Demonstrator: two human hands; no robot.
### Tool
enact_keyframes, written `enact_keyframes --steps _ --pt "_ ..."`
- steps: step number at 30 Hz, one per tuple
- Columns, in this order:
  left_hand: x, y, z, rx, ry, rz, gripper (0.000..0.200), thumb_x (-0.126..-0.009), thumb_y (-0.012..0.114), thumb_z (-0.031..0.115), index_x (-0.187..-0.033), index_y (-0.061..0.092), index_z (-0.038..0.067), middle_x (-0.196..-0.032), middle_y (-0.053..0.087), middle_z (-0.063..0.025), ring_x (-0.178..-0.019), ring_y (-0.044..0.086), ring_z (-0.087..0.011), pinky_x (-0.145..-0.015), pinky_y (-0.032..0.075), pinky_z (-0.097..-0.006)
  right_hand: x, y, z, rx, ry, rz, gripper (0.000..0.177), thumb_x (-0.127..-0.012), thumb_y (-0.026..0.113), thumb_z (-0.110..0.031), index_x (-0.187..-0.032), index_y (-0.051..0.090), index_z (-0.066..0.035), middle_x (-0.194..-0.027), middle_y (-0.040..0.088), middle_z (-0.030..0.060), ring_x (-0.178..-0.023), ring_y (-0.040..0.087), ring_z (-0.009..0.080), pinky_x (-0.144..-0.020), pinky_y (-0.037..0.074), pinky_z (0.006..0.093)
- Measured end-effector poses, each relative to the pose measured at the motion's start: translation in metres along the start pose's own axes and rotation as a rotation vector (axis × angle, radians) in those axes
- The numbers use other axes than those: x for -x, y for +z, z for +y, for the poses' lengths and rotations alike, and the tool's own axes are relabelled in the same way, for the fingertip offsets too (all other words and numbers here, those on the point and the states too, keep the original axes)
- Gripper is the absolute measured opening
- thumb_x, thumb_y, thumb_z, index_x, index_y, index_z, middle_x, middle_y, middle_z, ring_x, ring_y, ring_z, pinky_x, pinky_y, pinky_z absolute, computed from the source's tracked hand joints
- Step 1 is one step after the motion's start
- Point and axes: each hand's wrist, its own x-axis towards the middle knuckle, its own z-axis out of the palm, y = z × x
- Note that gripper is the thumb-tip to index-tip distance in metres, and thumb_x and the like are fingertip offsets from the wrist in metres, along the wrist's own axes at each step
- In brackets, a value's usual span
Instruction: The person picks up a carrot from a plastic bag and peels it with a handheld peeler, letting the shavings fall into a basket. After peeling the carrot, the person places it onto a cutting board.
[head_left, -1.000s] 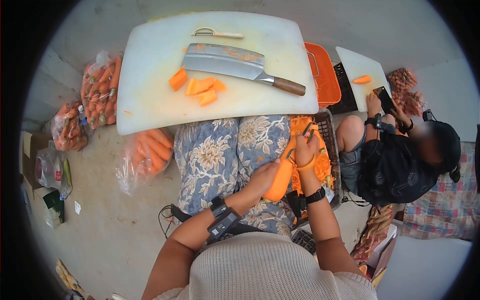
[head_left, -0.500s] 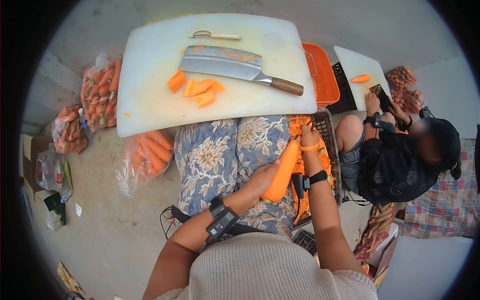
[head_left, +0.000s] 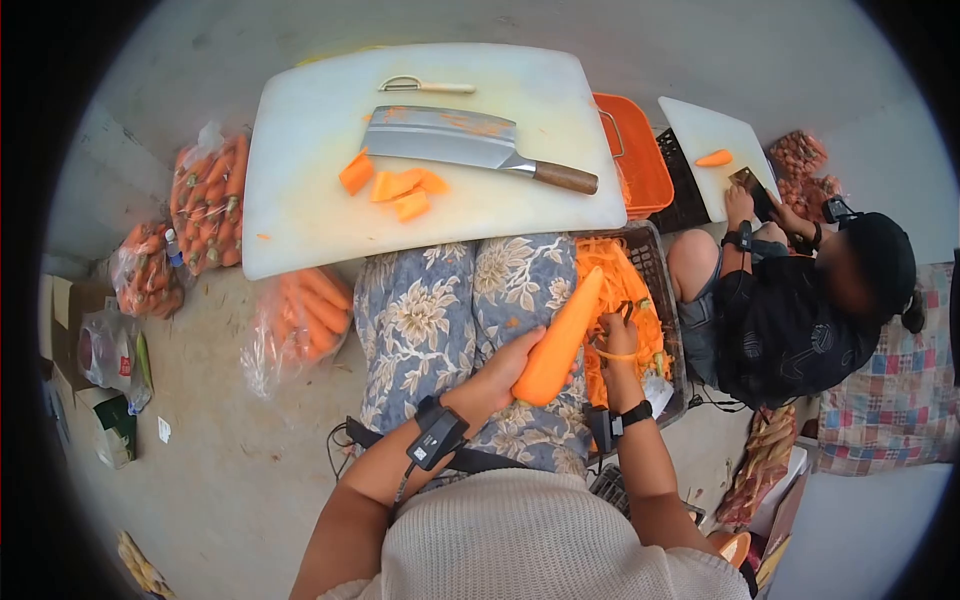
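We seem to be in a plain food-preparation room, with a bare grey floor [head_left: 250, 450] and a pale wall [head_left: 85, 190]. Around the big cutting board [head_left: 430, 210], we see bags of carrots [head_left: 210, 200] to its left, a crate [head_left: 650, 250] of orange peelings [head_left: 640, 340] below its right side, and another person [head_left: 800, 320] beside a smaller board [head_left: 700, 130] to its right

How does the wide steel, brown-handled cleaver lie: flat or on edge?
Flat: the cleaver shows its broad face on the white board.

The cutting board [head_left: 520, 215] blocks passage beyond the carrot [head_left: 560, 343].
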Motion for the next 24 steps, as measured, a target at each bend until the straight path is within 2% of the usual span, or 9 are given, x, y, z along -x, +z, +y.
enact_keyframes --steps 2,3,4,6,7,9,16,19,24 --pt "0.001 0.004 -0.002 -0.033 0.013 0.012 0.049 -0.096 0.023 0.037 -0.120 0.044 0.000 -0.098 0.060 -0.0199 -0.083 0.063 -0.0258 -0.073 0.051 -0.0334 0.037 0.009 -0.018 -0.127 -0.207 0.002 0.019 -0.080 0.055 -0.014 -0.093 0.048 -0.002 -0.093 0.051 0.0090 -0.085 0.055 0.0168 -0.065 0.051 0.0299" --pt "0.003 0.008 -0.001 -0.069 0.030 0.040 0.049 -0.096 0.022 0.037 -0.120 0.044 -0.001 -0.099 0.060 -0.0192 -0.085 0.062 -0.0255 -0.073 0.051 -0.0329 0.054 0.010 -0.025 -0.159 -0.269 -0.061 0.030 -0.079 0.056 -0.010 -0.105 0.045 -0.001 -0.102 0.048 0.0084 -0.099 0.049 0.0181 -0.076 0.046 0.0316" --pt "0.004 0.011 -0.001 -0.104 0.049 0.069 0.050 -0.096 0.022 0.037 -0.120 0.044 -0.001 -0.100 0.060 -0.0184 -0.088 0.062 -0.0253 -0.074 0.051 -0.0323 0.069 0.012 -0.027 -0.164 -0.274 -0.058 0.030 -0.079 0.056 -0.010 -0.105 0.045 -0.001 -0.102 0.048 0.0084 -0.099 0.049 0.0181 -0.076 0.046 0.0316" --pt "0.001 0.008 -0.005 -0.088 0.072 0.063 0.049 -0.096 0.022 0.036 -0.120 0.044 0.000 -0.102 0.059 -0.0172 -0.090 0.061 -0.0246 -0.076 0.051 -0.0326 0.094 0.020 -0.029 0.027 -0.613 -0.140 0.039 -0.079 0.056 -0.010 -0.113 0.043 0.001 -0.107 0.046 0.0101 -0.102 0.048 0.0201 -0.085 0.041 0.0321" --pt "-0.001 0.005 -0.007 -0.067 0.095 0.062 0.048 -0.097 0.022 0.036 -0.120 0.043 0.000 -0.105 0.058 -0.0160 -0.092 0.060 -0.0239 -0.077 0.051 -0.0328 0.102 0.026 -0.029 0.026 -0.614 -0.140 0.039 -0.079 0.056 -0.010 -0.113 0.043 0.001 -0.107 0.046 0.0101 -0.102 0.048 0.0201 -0.085 0.041 0.0321" --pt "-0.008 0.003 -0.013 -0.041 0.133 0.105 0.047 -0.097 0.023 0.036 -0.121 0.043 0.001 -0.107 0.057 -0.0150 -0.093 0.060 -0.0228 -0.078 0.051 -0.0329 0.114 0.037 -0.026 0.373 -0.918 -0.123 0.052 -0.077 0.059 -0.011 -0.120 0.038 0.008 -0.113 0.040 0.0160 -0.098 0.044 0.0232 -0.088 0.037 0.0327" --pt "-0.003 0.009 -0.005 -0.089 0.138 0.210 0.044 -0.097 0.026 0.033 -0.120 0.043 0.001 -0.109 0.055 -0.0129 -0.093 0.060 -0.0192 -0.078 0.051 -0.0308 0.099 0.054 -0.028 0.453 -0.900 -0.149 0.056 -0.076 0.059 -0.010 -0.122 0.036 0.010 -0.113 0.039 0.0194 -0.100 0.043 0.0266 -0.089 0.036 0.0343" --pt "0.001 0.016 0.005 -0.126 0.116 0.205 0.042 -0.097 0.027 0.033 -0.119 0.044 0.001 -0.106 0.057 -0.0120 -0.090 0.061 -0.0185 -0.076 0.051 -0.0301 0.093 0.056 -0.031 0.503 -0.948 -0.147 0.053 -0.076 0.059 -0.010 -0.120 0.037 0.009 -0.113 0.039 0.0192 -0.103 0.041 0.0280 -0.091 0.035 0.0355" --pt "-0.001 0.019 0.004 -0.119 0.159 0.236 0.040 -0.096 0.030 0.032 -0.115 0.047 0.002 -0.100 0.058 -0.0103 -0.084 0.061 -0.0171 -0.072 0.051 -0.0288 0.078 0.058 -0.035 0.448 -0.823 -0.147 0.042 -0.077 0.058 -0.011 -0.112 0.041 0.007 -0.112 0.039 0.0185 -0.105 0.039 0.0306 -0.093 0.032 0.0368"
